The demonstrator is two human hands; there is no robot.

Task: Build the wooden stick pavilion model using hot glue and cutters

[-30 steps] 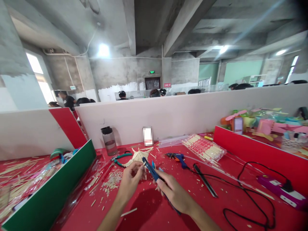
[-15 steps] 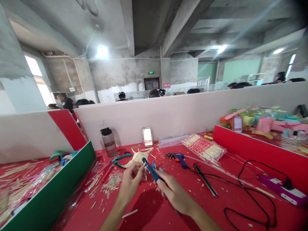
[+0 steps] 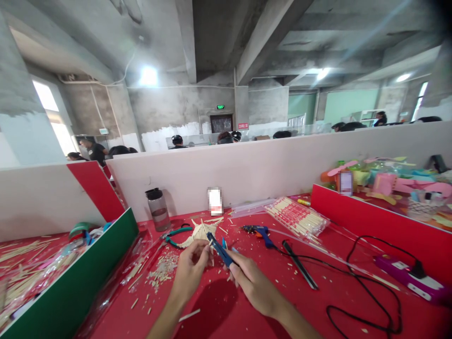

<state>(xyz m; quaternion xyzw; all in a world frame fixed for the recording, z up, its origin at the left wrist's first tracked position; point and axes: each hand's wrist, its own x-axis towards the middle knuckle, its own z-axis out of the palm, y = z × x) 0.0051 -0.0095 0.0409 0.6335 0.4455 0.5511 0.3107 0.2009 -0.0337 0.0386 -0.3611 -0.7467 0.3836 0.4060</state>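
Near the middle of the red surface [image 3: 219, 310], it's close work: the left hand [image 3: 192, 263] pinches a small pale stick [image 3: 211, 242] in a narrow, fingertip grip, and the right hand [image 3: 256, 285] has its grip wrapped around a dark blue tool [image 3: 221, 252], its head right up against those fingertips. Whether the tool is biting on the stick, I can't tell. That closeness looks like the main risk: a slip of the head could nip a finger, since so little wood shows beyond the pinch. Squeeze off-centre and the stick might twist, split or fly off among the pale scraps [image 3: 162, 270] on the left. Just beyond the hands sits the stick-built piece [image 3: 203, 231], near enough that a forward jerk could knock it or snap a thin point; the green-handled pliers [image 3: 181, 230] lie close on its left, so a bump there might carry into it as well. Over on the right rests the blue glue gun [image 3: 260, 233], heat unknown, and a sweeping right wrist could brush it. Its black cord [image 3: 401, 310] loops loosely at the near right, where a snagging forearm could drag the gun across. Plenty of loose bits about, too, easily confused with any offcut.
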